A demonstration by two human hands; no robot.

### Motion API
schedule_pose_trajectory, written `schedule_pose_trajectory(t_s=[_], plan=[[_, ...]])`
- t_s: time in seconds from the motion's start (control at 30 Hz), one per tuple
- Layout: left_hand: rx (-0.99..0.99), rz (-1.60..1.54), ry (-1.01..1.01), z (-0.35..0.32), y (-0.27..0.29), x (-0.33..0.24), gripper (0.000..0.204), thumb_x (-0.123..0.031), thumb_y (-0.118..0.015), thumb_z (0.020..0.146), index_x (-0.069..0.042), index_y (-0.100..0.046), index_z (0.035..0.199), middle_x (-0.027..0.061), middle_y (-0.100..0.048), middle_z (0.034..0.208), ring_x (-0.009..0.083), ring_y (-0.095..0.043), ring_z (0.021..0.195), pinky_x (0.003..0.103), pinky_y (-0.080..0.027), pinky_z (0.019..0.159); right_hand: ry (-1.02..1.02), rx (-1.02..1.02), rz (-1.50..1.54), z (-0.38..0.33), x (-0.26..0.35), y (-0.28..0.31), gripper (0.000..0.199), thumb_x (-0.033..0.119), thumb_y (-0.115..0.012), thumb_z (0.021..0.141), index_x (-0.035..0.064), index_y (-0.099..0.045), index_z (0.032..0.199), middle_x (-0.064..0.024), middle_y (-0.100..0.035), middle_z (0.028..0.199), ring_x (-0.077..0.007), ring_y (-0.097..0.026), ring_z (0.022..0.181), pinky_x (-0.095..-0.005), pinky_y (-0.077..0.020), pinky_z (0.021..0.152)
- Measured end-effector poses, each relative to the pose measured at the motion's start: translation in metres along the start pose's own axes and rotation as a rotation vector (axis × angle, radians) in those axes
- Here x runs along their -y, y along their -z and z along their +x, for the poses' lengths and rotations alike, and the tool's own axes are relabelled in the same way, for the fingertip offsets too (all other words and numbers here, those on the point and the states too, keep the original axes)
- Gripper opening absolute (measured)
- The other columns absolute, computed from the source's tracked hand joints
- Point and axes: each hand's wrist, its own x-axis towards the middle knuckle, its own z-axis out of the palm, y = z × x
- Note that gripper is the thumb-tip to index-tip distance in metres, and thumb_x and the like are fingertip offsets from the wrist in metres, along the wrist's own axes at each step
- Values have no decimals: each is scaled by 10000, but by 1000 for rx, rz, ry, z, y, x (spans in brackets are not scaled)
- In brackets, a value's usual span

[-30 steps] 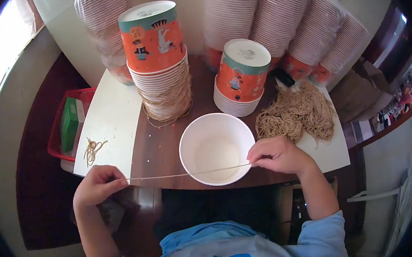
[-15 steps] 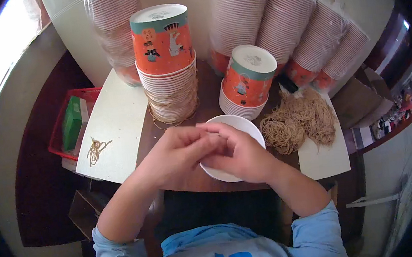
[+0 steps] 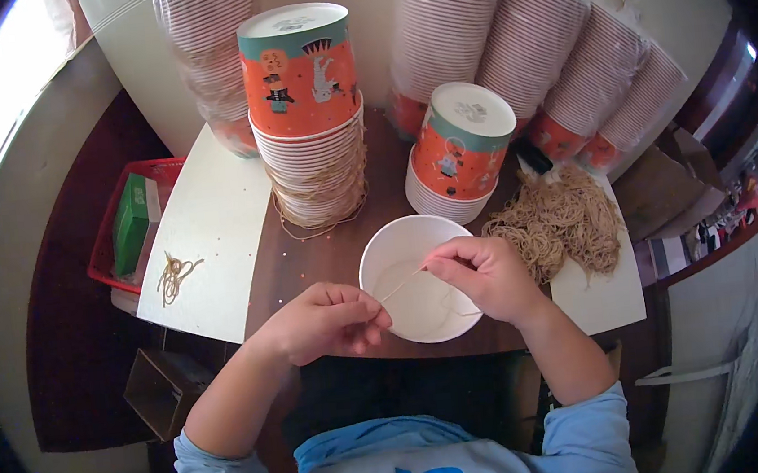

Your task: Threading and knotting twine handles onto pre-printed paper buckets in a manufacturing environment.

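Observation:
A thin tan string (image 3: 404, 284) runs taut between my two hands, over the mouth of a white paper bucket (image 3: 389, 246) that stands open side up at the table's near edge. My left hand (image 3: 332, 320) pinches one end at the bucket's left rim. Over its right side, my right hand (image 3: 483, 274) pinches the string between thumb and forefinger; a loose tail hangs below that hand. Behind stands a short stack of upturned orange buckets (image 3: 452, 162). A taller stack (image 3: 303, 90) to the left has tan strings looped round its lower rims.
A heap of tan string (image 3: 563, 225) lies at the right, near a black object (image 3: 531, 156). Plastic-wrapped bucket stacks (image 3: 446, 28) line the back. A few string pieces (image 3: 175, 277) lie on the white board at left, beside a red basket (image 3: 116, 214) holding a green box (image 3: 133, 224).
My hands were together over the bucket; now they have drawn apart, the left toward the lower left and the right to the right, with the string stretched between them.

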Motion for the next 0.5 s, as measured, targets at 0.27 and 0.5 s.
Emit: schedule_pose_trajectory(t_s=[0.27, 0.5], plan=[[37, 460, -184, -16, -18, -7, 203, -169, -504, 927, -9, -629, 916, 1, -573, 709, 55, -519, 635, 195, -434, 556, 331, 147, -349, -10, 9, -8, 540, 162, -698, 760, 52, -485, 1244, -114, -525, 1187, -207, -497, 1109, -351, -400, 934], [34, 549, -148, -26, -31, -8, 231, -205, -521, 927, -11, -647, 916, 4, -581, 701, 56, -518, 609, 200, -429, 535, 43, 417, 106, -26, 13, -30, 501, 23, -634, 802, 39, -449, 1267, -99, -580, 1015, -154, -596, 889, -282, -504, 751]])
